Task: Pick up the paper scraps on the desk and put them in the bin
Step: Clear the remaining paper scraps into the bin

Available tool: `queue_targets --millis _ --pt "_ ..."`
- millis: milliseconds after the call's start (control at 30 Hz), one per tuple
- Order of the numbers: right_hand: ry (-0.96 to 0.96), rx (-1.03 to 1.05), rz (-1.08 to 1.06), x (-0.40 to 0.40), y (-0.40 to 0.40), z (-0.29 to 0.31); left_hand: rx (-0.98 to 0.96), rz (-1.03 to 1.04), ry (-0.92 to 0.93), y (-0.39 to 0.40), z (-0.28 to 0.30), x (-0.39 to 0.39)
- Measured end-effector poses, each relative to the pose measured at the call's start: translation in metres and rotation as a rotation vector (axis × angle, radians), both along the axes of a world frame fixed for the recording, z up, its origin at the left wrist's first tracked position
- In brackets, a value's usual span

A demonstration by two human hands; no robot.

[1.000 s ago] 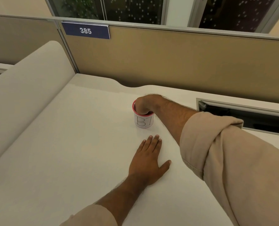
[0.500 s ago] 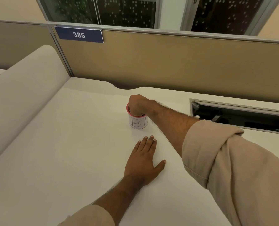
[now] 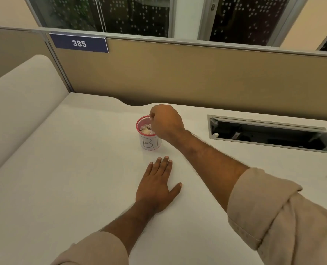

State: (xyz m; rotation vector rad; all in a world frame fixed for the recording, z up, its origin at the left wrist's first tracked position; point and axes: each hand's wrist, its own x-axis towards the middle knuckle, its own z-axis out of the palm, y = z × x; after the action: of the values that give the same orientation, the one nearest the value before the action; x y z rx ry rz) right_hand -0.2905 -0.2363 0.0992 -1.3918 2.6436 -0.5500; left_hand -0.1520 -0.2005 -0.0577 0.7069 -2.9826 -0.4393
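A small red mesh bin (image 3: pixel 148 142) with a white label reading "BI" stands on the white desk (image 3: pixel 63 178). Crumpled paper scraps (image 3: pixel 146 129) lie inside it. My right hand (image 3: pixel 165 121) hovers just above the bin's right rim with its fingers curled; nothing shows in its grasp. My left hand (image 3: pixel 157 186) rests flat on the desk in front of the bin, fingers straight and pointing at it.
A tan partition (image 3: pixel 178 73) with a blue "385" plate (image 3: pixel 79 43) runs behind the desk. An open cable tray recess (image 3: pixel 269 133) sits in the desk to the right. A beige padded panel (image 3: pixel 21 104) rises at the left.
My right hand has lifted out of the bin and now sits above its rim, uncovering the scraps inside. My left hand has stayed flat on the desk.
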Motion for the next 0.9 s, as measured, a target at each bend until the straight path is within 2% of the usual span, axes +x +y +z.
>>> queue_targets --millis 100,200,400,633,900 --pt "0.033 -0.147 -0.079 0.001 0.039 -0.009 -0.018 -0.009 -0.021 -0.001 -0.001 -0.001" --pt "0.057 -0.133 -0.159 -0.002 0.093 -0.027 -0.056 -0.024 -0.034 -0.001 -0.003 -0.002" --pt "-0.093 -0.018 -0.273 -0.002 0.202 -0.066 -0.081 -0.039 -0.089 0.009 0.003 0.0" --pt "-0.06 0.065 -0.332 -0.002 0.303 -0.096 -0.086 -0.154 -0.023 0.077 0.025 -0.015" --pt "-0.022 0.054 -0.398 -0.019 0.403 -0.099 -0.061 -0.262 0.019 0.17 0.041 -0.044"
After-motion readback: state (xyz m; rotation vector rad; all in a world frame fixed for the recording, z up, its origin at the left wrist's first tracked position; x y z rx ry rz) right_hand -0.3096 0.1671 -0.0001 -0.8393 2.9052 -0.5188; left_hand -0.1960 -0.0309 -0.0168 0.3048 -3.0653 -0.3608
